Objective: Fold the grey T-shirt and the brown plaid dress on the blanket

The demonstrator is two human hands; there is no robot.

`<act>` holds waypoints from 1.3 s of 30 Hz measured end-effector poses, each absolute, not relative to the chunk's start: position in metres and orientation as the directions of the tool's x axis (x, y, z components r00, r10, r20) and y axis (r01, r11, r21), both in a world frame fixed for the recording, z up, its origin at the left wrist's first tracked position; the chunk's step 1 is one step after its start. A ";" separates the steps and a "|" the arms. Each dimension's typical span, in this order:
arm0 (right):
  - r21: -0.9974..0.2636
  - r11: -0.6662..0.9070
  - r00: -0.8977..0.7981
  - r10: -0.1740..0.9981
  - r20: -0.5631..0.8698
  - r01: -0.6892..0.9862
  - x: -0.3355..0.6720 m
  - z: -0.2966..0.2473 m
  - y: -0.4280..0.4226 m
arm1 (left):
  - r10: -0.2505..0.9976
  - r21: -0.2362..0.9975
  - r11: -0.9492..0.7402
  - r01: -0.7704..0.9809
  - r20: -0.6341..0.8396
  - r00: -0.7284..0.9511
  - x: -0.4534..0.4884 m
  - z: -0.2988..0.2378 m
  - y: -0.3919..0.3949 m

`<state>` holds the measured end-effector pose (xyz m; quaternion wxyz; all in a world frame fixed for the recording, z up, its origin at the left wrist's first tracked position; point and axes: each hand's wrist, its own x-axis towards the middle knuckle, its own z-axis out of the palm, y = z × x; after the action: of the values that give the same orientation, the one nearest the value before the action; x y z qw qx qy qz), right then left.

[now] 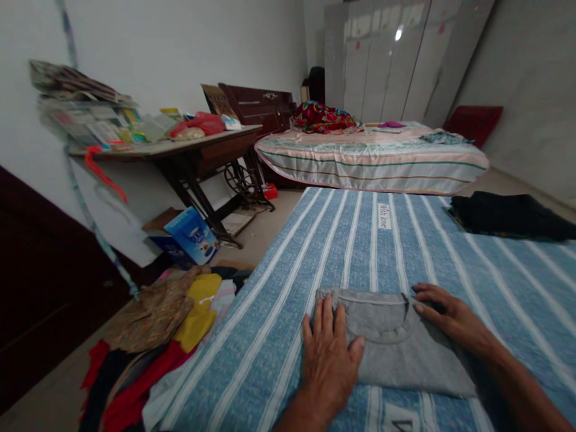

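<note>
A grey T-shirt (387,354), folded into a rough rectangle with its round neckline at the far side, lies on the blue and white striped bedspread (351,252). My left hand (328,354) rests flat on the shirt's left end, fingers spread and pointing away from me. At the far right corner, beside the neckline, my right hand (450,315) touches the fabric with its thumb and fingers apart. Part of the shirt's right end is hidden under my right hand and forearm.
Dark folded clothes (513,216) lie at the bed's right. Loose clothes (189,324) are heaped on the floor at left, near a blue box (191,234). Beyond stand a cluttered sewing machine table (216,141), a second bed (369,159) and a wardrobe (382,66).
</note>
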<state>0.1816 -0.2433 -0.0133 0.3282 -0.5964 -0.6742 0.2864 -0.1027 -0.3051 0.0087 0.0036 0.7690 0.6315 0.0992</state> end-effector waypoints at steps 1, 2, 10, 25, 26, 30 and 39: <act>-0.792 0.109 -0.073 0.994 0.081 0.601 0.184 -0.014 -0.244 | 0.972 0.137 -0.204 0.969 0.146 0.184 -0.103 0.009 -0.305; -0.801 0.095 -0.069 0.995 0.067 0.591 0.186 -0.016 -0.244 | 0.972 0.144 -0.207 0.968 0.141 0.187 -0.103 0.009 -0.305; -0.828 0.047 0.005 0.998 0.061 0.559 0.191 -0.027 -0.242 | 0.980 0.218 -0.200 0.955 0.026 0.200 -0.103 0.015 -0.305; -0.817 0.003 0.040 0.999 0.032 0.576 0.191 -0.024 -0.244 | 0.972 0.221 -0.229 0.948 0.004 0.234 -0.103 0.016 -0.304; -0.815 -0.004 0.045 0.999 0.027 0.580 0.191 -0.024 -0.244 | 0.973 0.222 -0.227 0.948 0.007 0.231 -0.103 0.016 -0.304; -0.795 -0.041 0.108 0.994 0.031 0.606 0.187 -0.016 -0.248 | 0.975 0.226 -0.221 0.949 0.018 0.222 -0.102 0.017 -0.303; -0.627 0.442 -0.276 0.895 0.349 0.641 0.081 0.033 -0.221 | 0.968 0.204 -0.248 0.947 0.080 0.236 -0.102 0.008 -0.304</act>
<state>0.0815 -0.2208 0.0327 0.3427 -0.4945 -0.7770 0.1853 -0.1023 -0.3039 0.0084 0.0563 0.7842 0.6106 0.0950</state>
